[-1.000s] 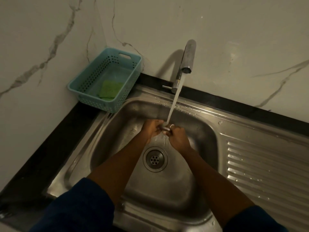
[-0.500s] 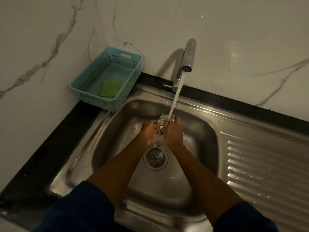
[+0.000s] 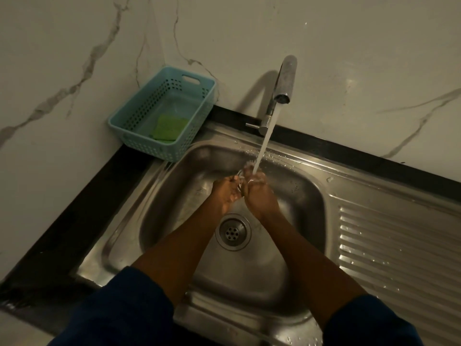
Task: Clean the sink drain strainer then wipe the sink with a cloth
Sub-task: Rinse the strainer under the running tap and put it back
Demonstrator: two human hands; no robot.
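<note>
Under the tap (image 3: 284, 81), toward the back wall of the sink (image 3: 169, 186): strainer (image 3: 240, 174) lifted out and held in the falling water (image 3: 265, 136), visible only as a sliver of metal rim between the fingers.
State of left hand (image 3: 225, 191): curled round the strainer from the left, pressed close against the other hand.
State of right hand (image 3: 259, 193): curled over the strainer from the right, directly beneath the stream; rubbing or merely gripping, cannot tell.
Both together: touching, clamped on the one small piece.
At the drain (image 3: 233, 232): open in the middle of the basin, just nearer than the hands, with bare holed plate and no strainer seated.
Done so far, by the look of it: strainer removed and under rinse.
Left to do, as judged: finishing the rinse, reseating the strainer, shutting off the tap, then the whole wipe of the sink, not yet begun.
At the sink's back left corner: pale blue perforated basket (image 3: 139, 113), set on the dark counter (image 3: 62, 221) against the wall.
Inside the basket: one green pad (image 3: 169, 127), flat at the near end; cloth or scourer, too dim to say; alone, as far as visible.
Inside the sink: running water and splashes along the back rim; no standing pool seen.
Right of the basin: ribbed drainboard (image 3: 399, 245), beaded with droplets.
</note>
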